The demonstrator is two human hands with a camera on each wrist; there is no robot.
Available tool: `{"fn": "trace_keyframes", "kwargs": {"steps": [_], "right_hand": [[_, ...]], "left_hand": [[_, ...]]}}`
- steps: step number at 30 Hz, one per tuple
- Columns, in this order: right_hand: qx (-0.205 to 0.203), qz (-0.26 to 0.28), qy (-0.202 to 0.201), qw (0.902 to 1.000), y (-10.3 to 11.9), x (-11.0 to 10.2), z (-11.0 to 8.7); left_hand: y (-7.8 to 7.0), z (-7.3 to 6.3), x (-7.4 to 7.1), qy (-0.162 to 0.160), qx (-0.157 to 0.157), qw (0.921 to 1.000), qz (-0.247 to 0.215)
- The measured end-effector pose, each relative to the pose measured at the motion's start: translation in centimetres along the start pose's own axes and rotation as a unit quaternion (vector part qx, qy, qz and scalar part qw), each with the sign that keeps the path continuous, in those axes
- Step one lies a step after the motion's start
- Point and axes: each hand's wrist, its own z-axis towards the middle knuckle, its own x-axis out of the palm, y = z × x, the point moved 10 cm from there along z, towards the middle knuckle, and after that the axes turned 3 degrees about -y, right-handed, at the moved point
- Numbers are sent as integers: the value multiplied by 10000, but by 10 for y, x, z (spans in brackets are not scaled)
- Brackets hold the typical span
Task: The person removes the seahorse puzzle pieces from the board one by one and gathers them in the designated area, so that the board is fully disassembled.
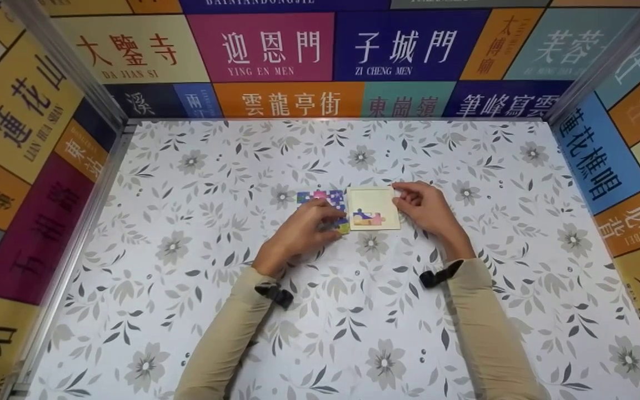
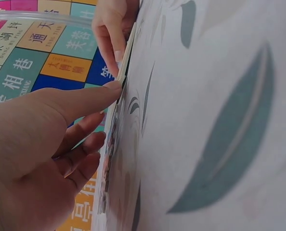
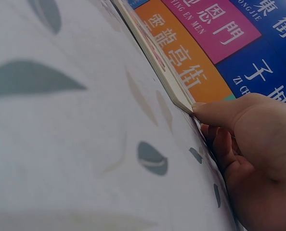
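A cream square puzzle tray (image 1: 375,200) lies flat on the table, with a few joined jigsaw pieces (image 1: 369,218) along its lower edge inside. My right hand (image 1: 424,206) holds the tray by its right side; in the right wrist view the thumb (image 3: 215,113) presses on its corner and the other fingers curl below. My left hand (image 1: 310,229) hovers over loose puzzle pieces (image 1: 320,195), blue, pink and green, left of the tray. In the left wrist view its thumb (image 2: 97,96) reaches the tray's near edge, the other fingers loosely bent. The hand partly covers the pieces.
A white tablecloth (image 1: 320,333) with grey flowers and leaves covers the table. Colourful panels (image 1: 261,47) with Chinese lettering stand along the back and both sides. Each wrist carries a black strap (image 1: 274,294) with a small camera.
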Motion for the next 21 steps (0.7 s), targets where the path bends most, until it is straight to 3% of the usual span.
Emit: {"fn": "trace_keyframes", "kwargs": {"steps": [21], "right_hand": [[4, 41, -69, 10000, 0, 0, -1]], "left_hand": [[3, 1, 0, -37, 80, 9999, -103]]}}
